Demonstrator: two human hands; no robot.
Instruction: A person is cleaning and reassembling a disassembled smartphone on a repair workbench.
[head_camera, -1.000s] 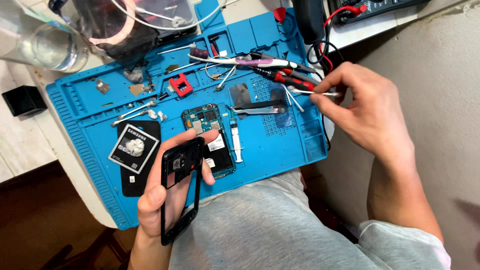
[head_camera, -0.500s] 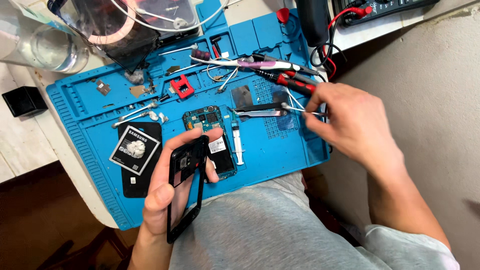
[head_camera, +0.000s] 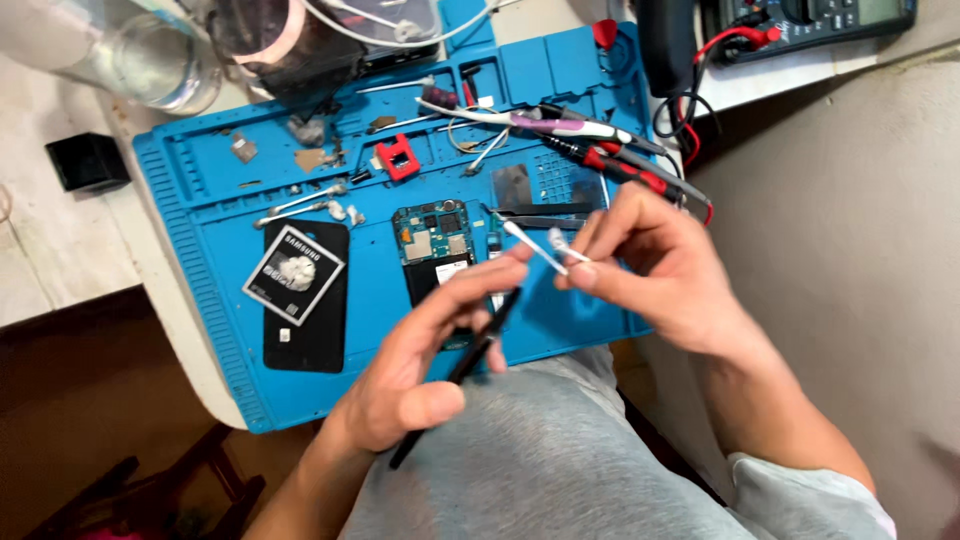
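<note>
While left hand (head_camera: 420, 375) grips phone frame (head_camera: 470, 360), right hand (head_camera: 650, 265) pinches cotton swab (head_camera: 535, 248).

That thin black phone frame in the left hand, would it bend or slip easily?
The black frame looks thin and hollow, so probably light and a bit bendy. The left hand pinches it edge-on, so it might twist or slip. The cotton swab in the right hand likely presses only softly.

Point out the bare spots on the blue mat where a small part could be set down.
The blue mat is bare between the black back cover and the circuit board, and along its left edge beside that cover. There is also room under the right hand. The top is crowded: screwdrivers, tweezers, cotton swabs, a red piece.
</note>
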